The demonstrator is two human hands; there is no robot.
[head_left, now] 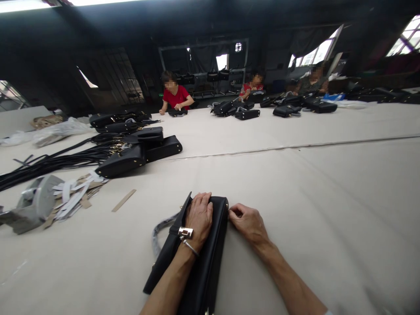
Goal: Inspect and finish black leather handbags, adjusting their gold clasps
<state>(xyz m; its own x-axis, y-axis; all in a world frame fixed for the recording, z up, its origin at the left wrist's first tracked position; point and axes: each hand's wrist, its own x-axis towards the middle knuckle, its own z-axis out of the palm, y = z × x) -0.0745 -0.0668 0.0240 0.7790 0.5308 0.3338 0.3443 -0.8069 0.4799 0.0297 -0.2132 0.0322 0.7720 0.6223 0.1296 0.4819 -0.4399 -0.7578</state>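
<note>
A black handbag (215, 245) lies on the pale table with its base edge facing right. Its wrapped handle (159, 232) loops out on the left, and a metal clasp (186, 232) shows beside my left wrist. My left hand (200, 214) rests flat on the bag, fingers extended and pointing away from me, partly under the raised flap. At the bag's far right corner, near a small metal stud, my right hand (247, 222) has thumb and forefinger pinched together against the edge. Whatever lies between those fingertips is too small to make out.
Black bags (121, 161) and long straps (55, 162) are piled at the left. Nearer stand a grey tape dispenser (39, 201) and paper strips (74, 197). A loose brown strip (124, 200) lies left of the bag. Across the table, several people work among more bags (247, 114).
</note>
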